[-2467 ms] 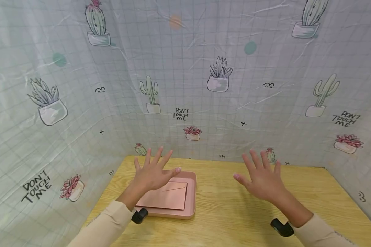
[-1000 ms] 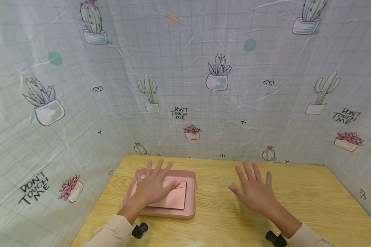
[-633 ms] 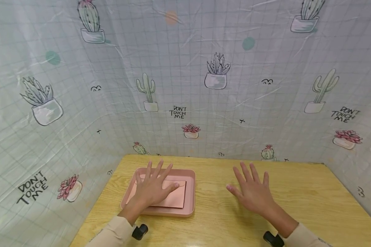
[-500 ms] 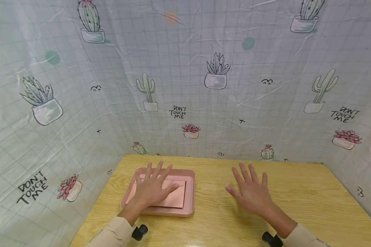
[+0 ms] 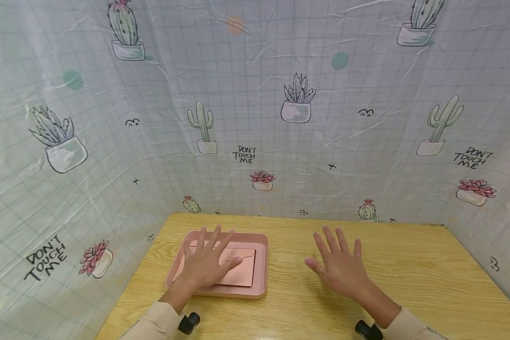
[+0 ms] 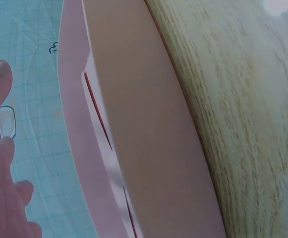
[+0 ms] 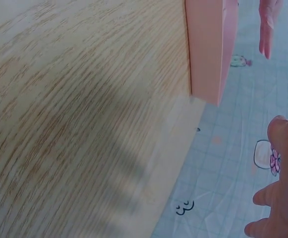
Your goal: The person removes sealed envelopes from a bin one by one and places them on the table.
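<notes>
Left hand (image 5: 204,267) hangs above the pink tray (image 5: 261,264) at the lower left of the frame, fingers spread, holding nothing; right hand (image 5: 342,269), right of centre and low, is spread just the same over bare bench (image 5: 429,274), so neither grip has anything in it. And there's the envelope (image 5: 240,271), flat inside the tray, flap side up, partly hidden under that left hand. Here's the danger, as I judge it: lying that flat, it offers fingertips little to catch, and a hurried pinch might take the flap alone and pop or crease it. There's a dark edge beneath its right side; whether that's a stack I can't tell, but if it is, a sideways drag could fan the layers apart. Watch the black wrist camera (image 5: 189,323) too, just below the tray in the frame: drop that wrist carelessly and it could clip the near wall. Haul one-handed against that wall, with the right hand well away, and the whole tray could skate across the bench.
</notes>
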Demonstrator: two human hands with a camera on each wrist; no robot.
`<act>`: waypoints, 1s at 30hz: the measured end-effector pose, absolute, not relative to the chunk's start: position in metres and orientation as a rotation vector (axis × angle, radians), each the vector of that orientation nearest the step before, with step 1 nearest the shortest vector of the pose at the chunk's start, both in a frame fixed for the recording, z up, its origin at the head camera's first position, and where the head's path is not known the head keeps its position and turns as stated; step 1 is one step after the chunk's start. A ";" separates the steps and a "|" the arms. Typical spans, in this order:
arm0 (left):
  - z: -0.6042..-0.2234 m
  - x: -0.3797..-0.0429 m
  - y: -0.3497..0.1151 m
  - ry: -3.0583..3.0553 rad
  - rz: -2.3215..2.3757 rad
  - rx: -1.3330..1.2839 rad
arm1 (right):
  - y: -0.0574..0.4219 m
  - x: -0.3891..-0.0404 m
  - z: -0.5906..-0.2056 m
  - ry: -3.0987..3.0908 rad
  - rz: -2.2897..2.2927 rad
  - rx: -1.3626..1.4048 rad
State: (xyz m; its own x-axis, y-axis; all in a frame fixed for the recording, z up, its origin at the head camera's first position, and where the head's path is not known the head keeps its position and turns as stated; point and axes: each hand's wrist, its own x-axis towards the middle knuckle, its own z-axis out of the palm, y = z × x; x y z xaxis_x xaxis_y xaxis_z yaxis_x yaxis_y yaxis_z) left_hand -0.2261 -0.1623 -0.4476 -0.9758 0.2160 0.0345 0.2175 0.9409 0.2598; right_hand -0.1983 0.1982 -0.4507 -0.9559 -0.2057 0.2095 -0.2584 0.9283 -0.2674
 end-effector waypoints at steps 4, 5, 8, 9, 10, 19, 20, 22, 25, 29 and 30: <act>-0.450 -0.226 -0.166 -3.092 -0.416 -0.337 | 0.195 -0.199 -0.453 -2.911 0.433 0.354; -0.450 -0.226 -0.167 -3.089 -0.416 -0.335 | 0.194 -0.199 -0.453 -2.910 0.433 0.355; -0.452 -0.226 -0.171 -3.090 -0.394 -0.324 | 0.192 -0.200 -0.454 -2.914 0.434 0.357; -0.453 -0.226 -0.173 -3.089 -0.385 -0.320 | 0.191 -0.200 -0.454 -2.912 0.434 0.360; -0.454 -0.226 -0.175 -3.090 -0.374 -0.316 | 0.191 -0.200 -0.455 -2.911 0.437 0.361; -0.457 -0.228 -0.189 -3.096 -0.291 -0.280 | 0.187 -0.201 -0.459 -2.929 0.443 0.368; -0.457 -0.228 -0.190 -3.092 -0.294 -0.278 | 0.186 -0.201 -0.459 -2.932 0.446 0.370; -0.456 -0.228 -0.192 -3.087 -0.315 -0.276 | 0.185 -0.202 -0.460 -2.937 0.449 0.374; -0.455 -0.229 -0.195 -3.093 -0.342 -0.273 | 0.182 -0.202 -0.459 -2.943 0.457 0.378; -0.455 -0.231 -0.200 -3.108 -0.388 -0.279 | 0.179 -0.203 -0.459 -2.947 0.463 0.374; -0.455 -0.231 -0.201 -3.111 -0.398 -0.279 | 0.178 -0.203 -0.460 -2.946 0.461 0.375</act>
State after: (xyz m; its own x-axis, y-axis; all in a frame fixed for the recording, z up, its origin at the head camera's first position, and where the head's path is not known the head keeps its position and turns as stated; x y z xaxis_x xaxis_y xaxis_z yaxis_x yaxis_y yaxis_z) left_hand -0.2311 -0.2013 -0.4551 -0.9843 0.1758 0.0149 0.1739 0.9524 0.2504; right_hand -0.2031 0.1776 -0.4595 -0.9597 -0.2230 0.1711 -0.2646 0.9221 -0.2823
